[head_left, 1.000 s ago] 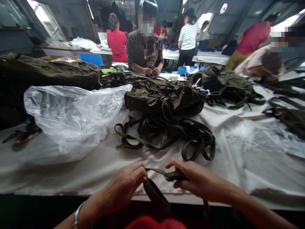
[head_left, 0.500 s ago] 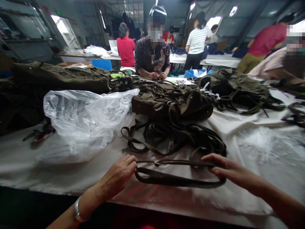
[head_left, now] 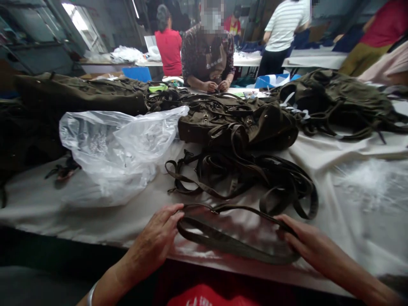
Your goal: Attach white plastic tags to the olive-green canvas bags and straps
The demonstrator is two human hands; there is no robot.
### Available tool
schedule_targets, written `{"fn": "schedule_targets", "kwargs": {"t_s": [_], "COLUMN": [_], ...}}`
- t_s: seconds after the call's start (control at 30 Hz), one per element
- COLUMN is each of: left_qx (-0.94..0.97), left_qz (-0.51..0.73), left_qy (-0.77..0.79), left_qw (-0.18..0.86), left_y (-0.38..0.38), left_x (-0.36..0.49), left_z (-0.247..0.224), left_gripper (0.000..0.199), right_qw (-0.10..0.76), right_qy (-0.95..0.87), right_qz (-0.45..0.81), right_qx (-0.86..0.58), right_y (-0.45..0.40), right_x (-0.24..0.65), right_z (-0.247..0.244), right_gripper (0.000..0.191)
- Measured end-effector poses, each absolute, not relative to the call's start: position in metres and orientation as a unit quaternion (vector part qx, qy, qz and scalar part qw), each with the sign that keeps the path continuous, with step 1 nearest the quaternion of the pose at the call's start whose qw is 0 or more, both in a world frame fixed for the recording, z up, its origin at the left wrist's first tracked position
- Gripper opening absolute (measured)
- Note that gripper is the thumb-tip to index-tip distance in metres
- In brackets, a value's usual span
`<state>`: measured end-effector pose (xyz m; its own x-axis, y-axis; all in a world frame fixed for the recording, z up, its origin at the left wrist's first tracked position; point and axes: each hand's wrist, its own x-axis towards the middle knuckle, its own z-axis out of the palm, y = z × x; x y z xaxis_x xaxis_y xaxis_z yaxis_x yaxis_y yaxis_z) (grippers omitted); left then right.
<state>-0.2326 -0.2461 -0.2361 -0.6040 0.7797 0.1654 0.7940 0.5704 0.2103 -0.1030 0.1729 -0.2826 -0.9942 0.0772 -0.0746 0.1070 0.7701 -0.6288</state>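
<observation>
A dark olive strap forms a long loop near the table's front edge, with a small metal buckle on its upper run. My left hand pinches the loop's left end. At the right end, my right hand has its fingers closed on the strap. Just beyond the loop lies a tangled pile of similar straps. Behind that pile rests an olive canvas bag with metal fittings.
Clear plastic bags lie on the cloth-covered table at left. More olive bags are stacked behind, others at right. Thin plastic covers the right side. A person works across the table.
The view has tilted down, and more of a red garment shows below. Both hands keep hold of the strap; its lower run now hangs lower toward the right, closer to the table's front edge.
</observation>
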Motion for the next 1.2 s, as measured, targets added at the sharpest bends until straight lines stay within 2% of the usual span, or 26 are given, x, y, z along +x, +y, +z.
{"fn": "schedule_targets", "kwargs": {"t_s": [0.1,0.2,0.3,0.33,0.47,0.6,0.67,0.8,0.93,1.03,1.13,1.2], "left_qx": [-0.45,-0.445,-0.453,-0.459,-0.455,-0.422,-0.403,-0.396,-0.401,-0.359,-0.262,-0.224], "left_qz": [-0.132,-0.144,-0.157,-0.159,-0.158,-0.179,-0.2,-0.181,-0.132,-0.228,-0.371,-0.386], "left_qy": [-0.882,-0.882,-0.875,-0.872,-0.874,-0.886,-0.89,-0.898,-0.906,-0.901,-0.854,-0.851], "left_qw": [0.033,0.062,0.063,0.062,0.067,0.061,0.075,0.066,-0.009,-0.088,-0.254,-0.278], "left_y": [-0.244,-0.242,-0.239,-0.238,-0.24,-0.237,-0.23,-0.206,-0.191,-0.192,-0.194,-0.194], "left_x": [-0.229,-0.233,-0.237,-0.238,-0.238,-0.239,-0.242,-0.257,-0.273,-0.282,-0.289,-0.295], "left_z": [-0.234,-0.233,-0.232,-0.232,-0.232,-0.232,-0.231,-0.232,-0.228,-0.219,-0.213,-0.214], "left_gripper": [0.044,0.037,0.031,0.03,0.025,0.018,0.018,0.029,0.018,0.02,0.023,0.027], "right_qw": [-0.059,-0.177,-0.24,-0.235,-0.128,-0.082,-0.096,-0.193,-0.15,-0.104,-0.02,0.053], "right_qy": [0.968,0.976,0.96,0.956,0.964,0.958,0.957,0.961,0.97,0.959,0.89,0.837], "right_qz": [-0.242,-0.115,-0.095,-0.111,-0.128,-0.182,-0.198,-0.127,-0.096,-0.226,-0.451,-0.543], "right_qx": [0.001,-0.049,-0.11,-0.137,-0.197,-0.204,-0.187,-0.151,-0.166,-0.134,-0.064,-0.032], "right_y": [0.174,0.159,0.12,0.105,0.063,0.07,0.079,0.08,0.069,0.072,0.08,0.085], "right_x": [-0.105,-0.11,-0.114,-0.115,-0.115,-0.117,-0.124,-0.155,-0.183,-0.19,-0.19,-0.191], "right_z": [-0.287,-0.283,-0.282,-0.283,-0.287,-0.274,-0.264,-0.259,-0.272,-0.275,-0.267,-0.259], "right_gripper": [0.035,0.035,0.03,0.028,0.024,0.016,0.018,0.036,0.045,0.038,0.027,0.03]}}
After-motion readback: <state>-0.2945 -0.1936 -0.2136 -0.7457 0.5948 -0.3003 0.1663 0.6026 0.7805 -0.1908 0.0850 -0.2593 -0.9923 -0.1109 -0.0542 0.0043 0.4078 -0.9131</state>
